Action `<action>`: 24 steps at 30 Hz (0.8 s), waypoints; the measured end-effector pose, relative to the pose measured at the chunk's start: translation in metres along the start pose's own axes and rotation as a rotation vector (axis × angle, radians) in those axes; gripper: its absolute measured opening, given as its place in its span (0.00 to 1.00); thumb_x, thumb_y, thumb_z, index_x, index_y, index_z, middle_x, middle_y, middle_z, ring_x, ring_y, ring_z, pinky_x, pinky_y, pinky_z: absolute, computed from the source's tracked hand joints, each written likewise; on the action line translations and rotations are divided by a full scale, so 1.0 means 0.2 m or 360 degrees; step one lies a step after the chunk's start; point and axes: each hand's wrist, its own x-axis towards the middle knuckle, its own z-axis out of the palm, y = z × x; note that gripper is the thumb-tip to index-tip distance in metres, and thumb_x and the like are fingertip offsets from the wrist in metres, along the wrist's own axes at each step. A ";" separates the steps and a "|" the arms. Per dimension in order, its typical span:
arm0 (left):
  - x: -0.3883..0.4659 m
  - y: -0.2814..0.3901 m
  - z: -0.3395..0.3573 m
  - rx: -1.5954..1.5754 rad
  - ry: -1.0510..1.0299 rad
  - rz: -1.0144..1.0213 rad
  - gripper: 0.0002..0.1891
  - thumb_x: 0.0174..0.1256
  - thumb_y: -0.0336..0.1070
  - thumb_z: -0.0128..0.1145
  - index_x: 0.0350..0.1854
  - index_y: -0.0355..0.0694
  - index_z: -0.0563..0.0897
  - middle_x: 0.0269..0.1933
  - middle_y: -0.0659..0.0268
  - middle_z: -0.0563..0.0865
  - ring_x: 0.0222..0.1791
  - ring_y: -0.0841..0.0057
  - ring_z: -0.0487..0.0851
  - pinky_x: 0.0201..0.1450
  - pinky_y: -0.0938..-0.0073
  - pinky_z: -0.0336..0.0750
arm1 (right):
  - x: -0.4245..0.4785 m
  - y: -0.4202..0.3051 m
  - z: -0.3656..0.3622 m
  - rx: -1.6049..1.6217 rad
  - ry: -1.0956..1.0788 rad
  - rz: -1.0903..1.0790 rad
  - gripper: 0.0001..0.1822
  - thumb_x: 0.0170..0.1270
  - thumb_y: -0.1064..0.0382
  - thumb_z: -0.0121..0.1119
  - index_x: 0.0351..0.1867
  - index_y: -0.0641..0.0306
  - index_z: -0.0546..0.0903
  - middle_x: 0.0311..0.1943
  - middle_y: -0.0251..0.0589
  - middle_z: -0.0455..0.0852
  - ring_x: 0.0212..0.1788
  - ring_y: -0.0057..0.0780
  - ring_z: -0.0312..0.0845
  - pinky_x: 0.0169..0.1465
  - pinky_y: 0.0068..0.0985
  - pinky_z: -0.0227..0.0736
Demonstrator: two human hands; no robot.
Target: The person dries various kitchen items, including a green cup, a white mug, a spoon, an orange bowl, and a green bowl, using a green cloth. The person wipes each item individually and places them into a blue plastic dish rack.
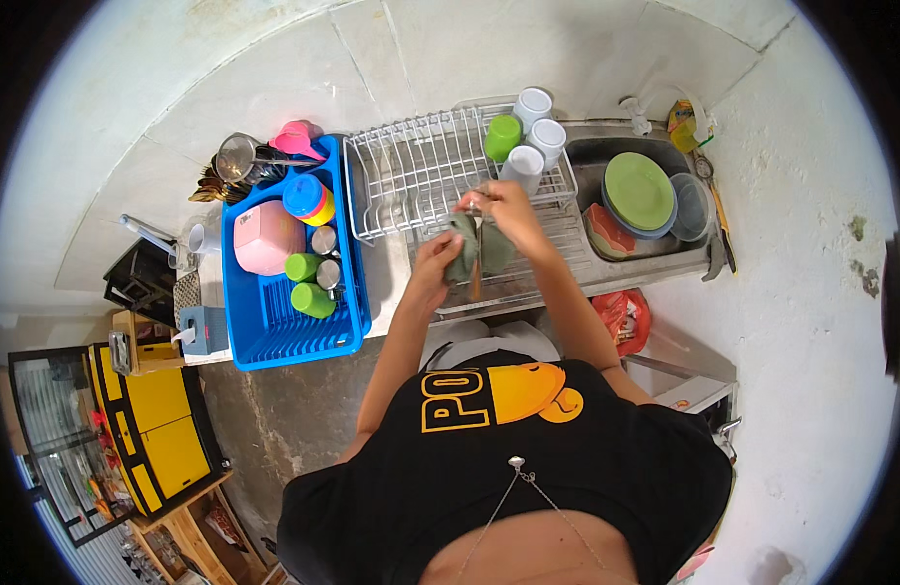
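Observation:
My left hand [435, 265] grips a grey-green cloth [462, 256] above the ribbed metal drainboard. My right hand [510, 214] is just above and to the right of it, fingers curled at the cloth's upper edge. Motion blur hides what those fingers pinch, if anything. A narrow brownish strip [477, 276] shows beside the cloth, too blurred to name. Behind my hands stands a white wire dish rack [420, 164]. At its right end are several upside-down cups, among them a green cup [502, 137] and a white cup [523, 168] close to my right hand.
On the right, the sink [592, 157] holds a green plate [641, 191] stacked on others, and a clear plastic bowl [692, 207]. A blue dish basket [238, 292] at the left contains a pink bowl [267, 238] and cups. Below the counter hangs a red plastic bag [629, 311].

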 end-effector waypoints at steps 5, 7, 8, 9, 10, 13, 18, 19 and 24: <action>0.10 -0.01 0.06 0.0047 0.0022 -0.0038 0.10 0.65 0.30 0.59 0.46 0.33 0.81 0.37 0.66 0.86 0.34 0.83 0.83 0.38 0.81 0.77 | -0.01 0.01 0.07 -0.0356 0.0318 -0.0061 0.13 0.65 0.61 0.58 0.48 0.63 0.80 0.35 0.39 0.86 0.38 0.27 0.80 0.43 0.24 0.72; 0.11 0.03 0.08 -0.0017 0.0084 0.0046 0.10 0.64 0.29 0.60 0.45 0.32 0.81 0.38 0.65 0.86 0.35 0.82 0.84 0.40 0.81 0.77 | -0.06 0.02 0.07 -0.0376 0.0708 -0.0220 0.16 0.60 0.63 0.63 0.48 0.66 0.78 0.41 0.49 0.82 0.43 0.39 0.77 0.47 0.29 0.71; 0.13 0.03 0.08 -0.0041 0.0133 0.0077 0.10 0.64 0.29 0.60 0.45 0.32 0.81 0.39 0.64 0.86 0.35 0.81 0.84 0.40 0.80 0.77 | -0.11 0.02 0.05 -0.0396 0.0854 -0.0295 0.14 0.60 0.63 0.63 0.46 0.67 0.78 0.40 0.48 0.81 0.43 0.38 0.77 0.47 0.29 0.70; 0.13 0.04 0.07 -0.0069 0.0194 0.0118 0.10 0.64 0.29 0.59 0.46 0.32 0.81 0.40 0.64 0.86 0.36 0.80 0.84 0.41 0.80 0.78 | -0.16 0.02 0.04 -0.0413 0.0984 -0.0376 0.13 0.60 0.63 0.63 0.44 0.67 0.78 0.39 0.48 0.80 0.43 0.37 0.76 0.47 0.29 0.69; 0.15 0.03 0.04 -0.0142 0.0215 0.0164 0.11 0.64 0.28 0.59 0.47 0.32 0.80 0.41 0.62 0.86 0.37 0.79 0.84 0.42 0.78 0.77 | -0.22 0.03 0.05 -0.0540 0.1052 -0.0420 0.10 0.63 0.62 0.60 0.38 0.68 0.77 0.33 0.45 0.80 0.37 0.35 0.77 0.41 0.30 0.71; 0.16 0.04 0.04 -0.0203 0.0251 0.0247 0.11 0.63 0.28 0.60 0.47 0.32 0.80 0.41 0.63 0.86 0.37 0.78 0.84 0.42 0.78 0.77 | -0.40 0.05 0.13 -0.0420 0.0458 0.0213 0.11 0.67 0.59 0.54 0.33 0.66 0.77 0.23 0.42 0.79 0.27 0.35 0.76 0.34 0.33 0.70; 0.18 0.04 0.09 -0.0204 0.0334 0.0415 0.10 0.60 0.25 0.62 0.43 0.31 0.81 0.40 0.63 0.86 0.36 0.80 0.82 0.38 0.79 0.75 | -0.39 0.07 0.26 -0.0233 0.0323 0.0191 0.16 0.71 0.58 0.47 0.27 0.66 0.75 0.18 0.48 0.77 0.22 0.44 0.74 0.31 0.38 0.67; 0.18 0.05 0.09 -0.0206 0.0386 0.0442 0.10 0.59 0.25 0.63 0.43 0.31 0.81 0.40 0.63 0.86 0.36 0.80 0.82 0.37 0.79 0.75 | -0.38 0.07 0.28 -0.0364 0.0398 0.0054 0.17 0.71 0.58 0.46 0.26 0.66 0.75 0.18 0.49 0.77 0.23 0.46 0.74 0.31 0.38 0.67; 0.19 0.12 0.11 -0.0527 0.0664 0.0454 0.11 0.57 0.23 0.63 0.42 0.30 0.81 0.38 0.61 0.86 0.34 0.77 0.84 0.37 0.77 0.78 | -0.42 0.07 0.31 -0.0548 0.0380 -0.0098 0.18 0.72 0.56 0.45 0.25 0.66 0.73 0.13 0.40 0.71 0.17 0.29 0.69 0.25 0.29 0.62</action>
